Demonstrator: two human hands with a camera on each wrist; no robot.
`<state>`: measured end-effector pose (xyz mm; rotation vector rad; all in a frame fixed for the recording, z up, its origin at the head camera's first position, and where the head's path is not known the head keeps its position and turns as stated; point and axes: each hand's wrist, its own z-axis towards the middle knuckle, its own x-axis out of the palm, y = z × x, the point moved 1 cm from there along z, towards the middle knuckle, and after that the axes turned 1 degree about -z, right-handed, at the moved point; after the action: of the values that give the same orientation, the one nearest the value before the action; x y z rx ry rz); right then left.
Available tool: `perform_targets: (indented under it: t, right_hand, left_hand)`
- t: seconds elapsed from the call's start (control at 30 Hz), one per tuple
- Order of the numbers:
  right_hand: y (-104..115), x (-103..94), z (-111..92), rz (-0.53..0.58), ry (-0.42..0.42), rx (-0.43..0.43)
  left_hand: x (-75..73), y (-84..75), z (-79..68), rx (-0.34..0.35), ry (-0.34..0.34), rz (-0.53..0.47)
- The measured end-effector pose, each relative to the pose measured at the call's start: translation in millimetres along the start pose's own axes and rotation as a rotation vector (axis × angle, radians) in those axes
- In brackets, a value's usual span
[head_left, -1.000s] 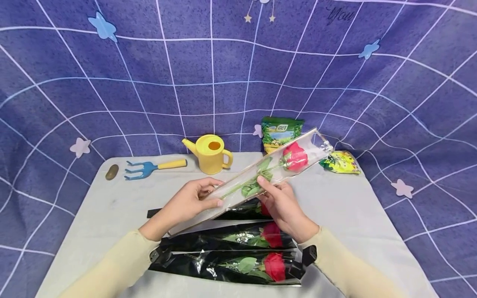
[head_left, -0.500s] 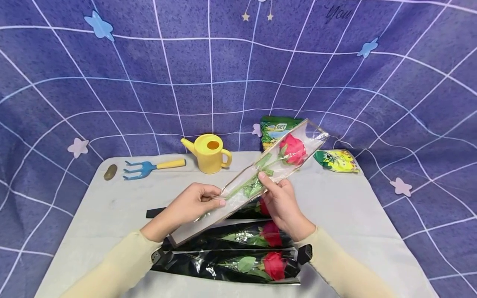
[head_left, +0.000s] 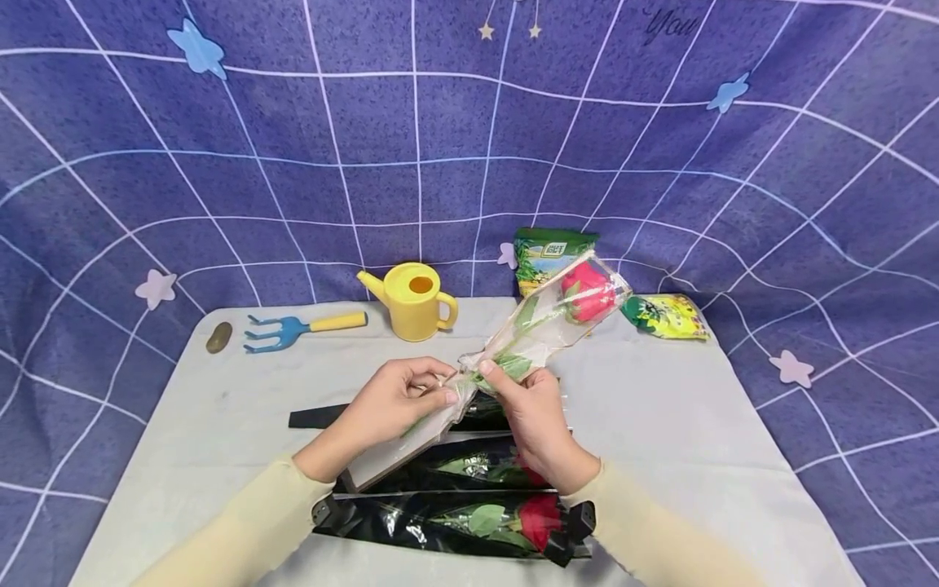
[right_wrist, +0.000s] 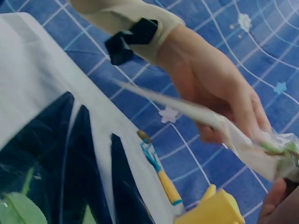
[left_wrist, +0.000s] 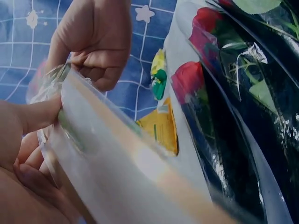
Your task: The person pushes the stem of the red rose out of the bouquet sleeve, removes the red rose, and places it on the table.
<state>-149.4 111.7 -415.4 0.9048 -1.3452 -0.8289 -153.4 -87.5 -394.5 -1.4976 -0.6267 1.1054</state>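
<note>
Both hands hold a red rose [head_left: 589, 291] in a clear, pale-edged sleeve [head_left: 544, 314], tilted up to the right above the table. My left hand [head_left: 399, 401] pinches the sleeve at its lower middle, thumb on top. Right beside it, my right hand [head_left: 531, 412] grips the sleeve around the stem and leaves. Between the two hands the wrap is bunched and creased. Below lie several roses in black sleeves, among them the nearest black-sleeved rose [head_left: 539, 522]; the farther ones are partly hidden by the hands. In the left wrist view the clear sleeve [left_wrist: 107, 154] crosses close to the camera.
Along the back of the white table [head_left: 697, 424] stand a yellow watering can [head_left: 414, 314], a green packet [head_left: 539, 257] and a yellow-green packet [head_left: 669, 317]. A blue hand rake [head_left: 286, 333] and a brown stone [head_left: 219, 337] lie at the back left. A blue gridded cloth hangs behind.
The hands have come closer together, the right hand moving left. The clear sleeve, flat and straight before, is now crumpled and pinched in at its middle.
</note>
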Motion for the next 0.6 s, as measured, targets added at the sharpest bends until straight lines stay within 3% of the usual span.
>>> perform_targets:
  t: [0.23, 0.6]
  right_hand:
    - [8, -7.3, 3, -0.014, -0.004, 0.004]
    - [41, -28.6, 16, 0.023, -0.026, -0.031]
  left_hand:
    - [-1.1, 1.4, 3.1, 0.013, -0.009, 0.022]
    - [-16.5, -6.5, 1.4, -0.06, -0.077, 0.18]
